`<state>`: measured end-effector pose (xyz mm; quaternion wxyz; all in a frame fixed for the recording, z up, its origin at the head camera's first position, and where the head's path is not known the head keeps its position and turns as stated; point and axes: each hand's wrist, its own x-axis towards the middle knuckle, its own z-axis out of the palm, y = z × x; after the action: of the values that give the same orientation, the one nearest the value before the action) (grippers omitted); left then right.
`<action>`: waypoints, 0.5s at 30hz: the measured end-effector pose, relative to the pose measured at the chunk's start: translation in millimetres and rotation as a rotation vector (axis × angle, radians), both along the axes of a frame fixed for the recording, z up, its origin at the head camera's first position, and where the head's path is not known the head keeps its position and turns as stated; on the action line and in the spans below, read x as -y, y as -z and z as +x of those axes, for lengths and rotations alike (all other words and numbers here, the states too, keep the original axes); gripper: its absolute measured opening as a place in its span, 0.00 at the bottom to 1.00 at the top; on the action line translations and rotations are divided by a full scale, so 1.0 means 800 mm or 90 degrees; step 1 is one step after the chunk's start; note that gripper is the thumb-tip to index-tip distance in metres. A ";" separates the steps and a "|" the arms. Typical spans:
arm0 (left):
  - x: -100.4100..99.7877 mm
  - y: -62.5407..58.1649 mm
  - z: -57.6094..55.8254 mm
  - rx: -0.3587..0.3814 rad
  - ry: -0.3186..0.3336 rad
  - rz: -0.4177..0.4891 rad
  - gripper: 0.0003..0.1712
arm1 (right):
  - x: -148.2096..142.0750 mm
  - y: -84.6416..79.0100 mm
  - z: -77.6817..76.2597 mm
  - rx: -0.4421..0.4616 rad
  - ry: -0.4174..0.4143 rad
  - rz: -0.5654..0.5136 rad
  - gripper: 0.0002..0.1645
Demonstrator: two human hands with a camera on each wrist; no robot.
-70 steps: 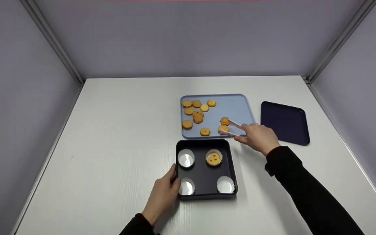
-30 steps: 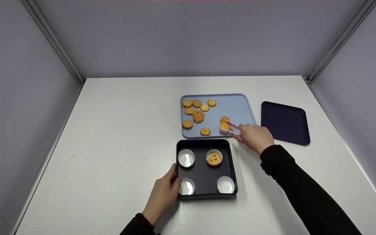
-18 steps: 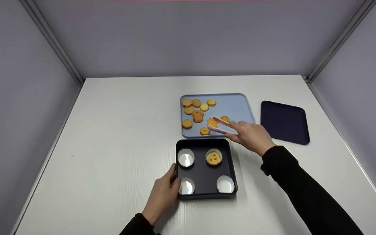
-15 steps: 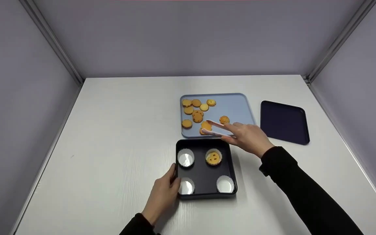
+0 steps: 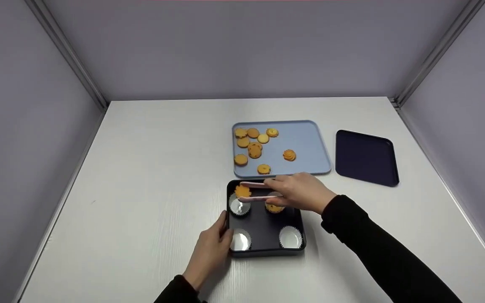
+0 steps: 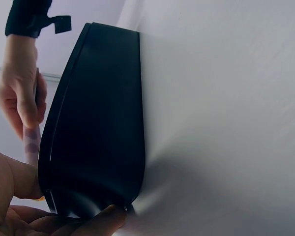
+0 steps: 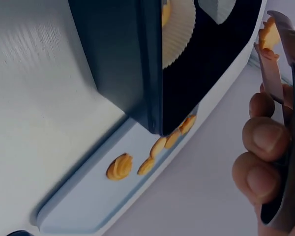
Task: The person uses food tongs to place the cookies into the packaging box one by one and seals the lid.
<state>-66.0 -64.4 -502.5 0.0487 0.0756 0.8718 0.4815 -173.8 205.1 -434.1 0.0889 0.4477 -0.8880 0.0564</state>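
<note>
Cookie point(image 5: 243, 191) now above pan point(image 5: 264, 236), right grip point(image 5: 301, 192) pinching tongs point(image 5: 256, 198), left grip point(image 5: 211, 247) pinching pan

Head camera: high over near side of white table point(image 5: 154, 168), faces forward and down; widest view, takes in left hand point(image 5: 209, 247), right hand point(image 5: 301, 192), dark pan point(image 5: 263, 229), blue tray point(image 5: 310, 141). Left wrist camera: low, very near dark pan's outer wall, rolled sideways, table at frame right. Right wrist camera: near too, rolled opposite way, looks past pan corner toward blue tray. Head and right wrist views share blue tray; both wrist views share dark pan, tongs point(image 6: 31, 143).
</note>
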 end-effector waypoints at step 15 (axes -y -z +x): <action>-0.001 0.001 -0.001 0.037 0.009 0.008 0.32 | 0.017 0.018 0.005 -0.002 0.010 0.062 0.25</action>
<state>-67.0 -63.8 -503.3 0.0766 0.0682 0.8664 0.4887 -169.6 191.2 -448.9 0.0690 0.4445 -0.8931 0.0117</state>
